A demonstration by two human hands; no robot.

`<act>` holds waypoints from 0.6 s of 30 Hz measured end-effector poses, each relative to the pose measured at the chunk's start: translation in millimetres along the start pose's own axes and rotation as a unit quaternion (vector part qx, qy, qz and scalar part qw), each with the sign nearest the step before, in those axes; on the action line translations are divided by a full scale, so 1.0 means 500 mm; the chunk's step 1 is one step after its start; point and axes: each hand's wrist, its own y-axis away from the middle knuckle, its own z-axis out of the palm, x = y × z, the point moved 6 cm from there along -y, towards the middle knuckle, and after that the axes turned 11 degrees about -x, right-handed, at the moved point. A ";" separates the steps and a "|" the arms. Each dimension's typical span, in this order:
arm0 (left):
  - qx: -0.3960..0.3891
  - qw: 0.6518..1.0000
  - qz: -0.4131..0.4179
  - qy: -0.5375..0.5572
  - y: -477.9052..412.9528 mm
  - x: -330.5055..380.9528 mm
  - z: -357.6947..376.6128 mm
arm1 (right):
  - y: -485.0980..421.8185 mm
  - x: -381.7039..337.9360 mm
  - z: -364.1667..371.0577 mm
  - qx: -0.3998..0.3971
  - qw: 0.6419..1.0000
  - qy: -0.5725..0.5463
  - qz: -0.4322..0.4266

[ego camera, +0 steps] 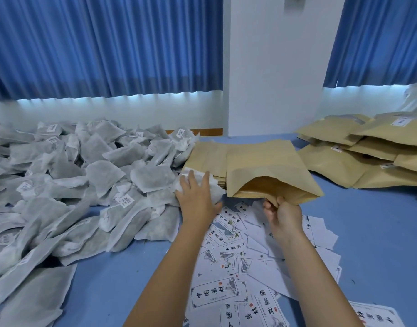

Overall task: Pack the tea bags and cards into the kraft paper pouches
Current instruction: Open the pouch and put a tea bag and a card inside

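My right hand [283, 212] pinches the lower lip of a kraft paper pouch [268, 171], held up with its mouth gaping toward me and to the left. My left hand [198, 197] lies on a grey tea bag [215, 188] just left of that mouth, fingers spread over it. A big heap of tea bags [84, 180] covers the left of the blue table. White printed cards [238, 267] lie scattered below both hands. Under the held pouch sits a flat stack of empty pouches [207, 154].
Filled kraft pouches [367, 149] are piled at the right rear. The blue table surface [379, 232] shows on the right and at bottom centre. A white pillar [273, 67] and blue curtains stand behind the table.
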 end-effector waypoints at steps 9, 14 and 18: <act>0.048 0.998 -0.004 0.050 -0.004 -0.011 0.020 | -0.002 0.001 0.006 -0.022 0.999 -0.005 0.023; 0.195 0.940 0.000 0.281 0.017 -0.056 -0.038 | -0.004 0.001 0.006 -0.025 0.999 -0.014 0.026; 0.156 0.758 0.014 0.633 0.018 -0.075 -0.052 | -0.003 -0.004 0.016 -0.043 0.997 -0.067 0.004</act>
